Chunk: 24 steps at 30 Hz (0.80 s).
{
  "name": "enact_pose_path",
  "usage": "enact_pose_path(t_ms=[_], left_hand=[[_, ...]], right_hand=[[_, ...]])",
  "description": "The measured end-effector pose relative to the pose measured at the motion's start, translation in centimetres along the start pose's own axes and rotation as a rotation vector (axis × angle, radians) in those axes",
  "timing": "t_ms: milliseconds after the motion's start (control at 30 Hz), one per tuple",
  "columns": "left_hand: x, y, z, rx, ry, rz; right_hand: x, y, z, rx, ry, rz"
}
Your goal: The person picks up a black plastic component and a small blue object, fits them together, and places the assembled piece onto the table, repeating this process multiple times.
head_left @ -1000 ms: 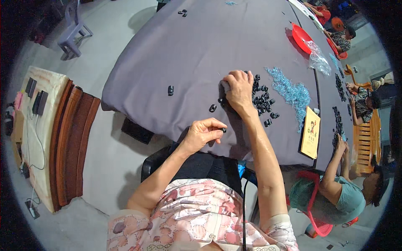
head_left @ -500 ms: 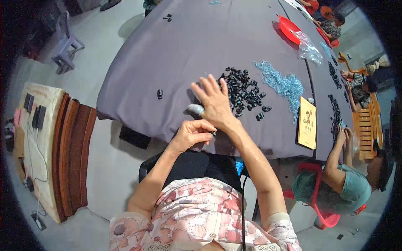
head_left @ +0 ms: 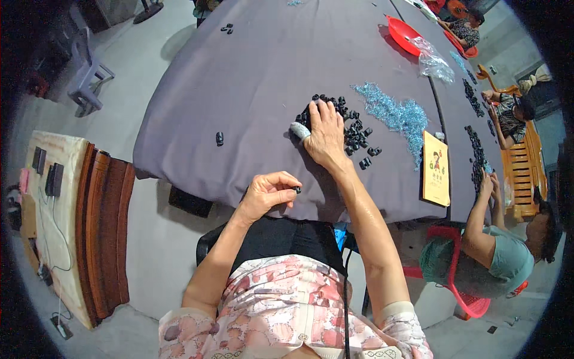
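Between the thumb and fingers of my left hand (head_left: 263, 197) is a small black plastic part (head_left: 297, 189), held just above the table's near edge. My right hand (head_left: 326, 137) reaches forward over the near left side of a pile of black plastic parts (head_left: 357, 133), its fingers stretched out and hiding some of them. A pale grey wrap (head_left: 300, 132) covers its thumb. Whether a part lies under those fingertips is hidden. Right of the pile spreads a heap of small shiny bluish pieces (head_left: 391, 110). One more black piece (head_left: 219, 139) stands alone to the left.
A yellow booklet (head_left: 436, 170) lies near the right edge of the grey-covered table (head_left: 263, 90). Farther off are a red basin (head_left: 402, 35) and a clear plastic bag (head_left: 435, 64). Other people sit along the right, one on a red chair (head_left: 457, 275). A wooden-sided stand (head_left: 101, 221) is left.
My right hand has moved forward and right onto the black pile, away from my left hand. The left hand stays near the table edge, still pinching the black part.
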State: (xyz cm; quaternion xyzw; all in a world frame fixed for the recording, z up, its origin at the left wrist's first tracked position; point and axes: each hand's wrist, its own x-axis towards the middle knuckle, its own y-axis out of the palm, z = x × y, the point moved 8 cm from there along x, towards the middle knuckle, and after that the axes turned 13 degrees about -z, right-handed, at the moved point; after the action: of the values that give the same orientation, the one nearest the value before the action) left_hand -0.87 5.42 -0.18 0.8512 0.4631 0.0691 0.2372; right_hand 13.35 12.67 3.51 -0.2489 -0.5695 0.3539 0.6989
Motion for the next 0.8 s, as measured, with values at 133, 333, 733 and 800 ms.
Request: enact_pose_path(t_ms=[133,333,733,800], left_hand=[[0.0,0.0,-0.1,0.011,0.012,-0.001],[0.1,-0.1,0.3,0.014,-0.015,-0.017],[0.0,-0.4,0.1,0.028,-0.004,-0.015],[0.1,-0.2,0.2,0.037,-0.003,-0.016]], right_hand=[[2.0,1.2,0.5,-0.061,-0.082,0.060],[1.1,0.8,-2.5,-0.134,-0.025,-0.010],[-1.2,-1.6,-2.6,-0.118,-0.003,0.066],[-0.9,-1.2,-2.5,-0.086,-0.006,0.087]])
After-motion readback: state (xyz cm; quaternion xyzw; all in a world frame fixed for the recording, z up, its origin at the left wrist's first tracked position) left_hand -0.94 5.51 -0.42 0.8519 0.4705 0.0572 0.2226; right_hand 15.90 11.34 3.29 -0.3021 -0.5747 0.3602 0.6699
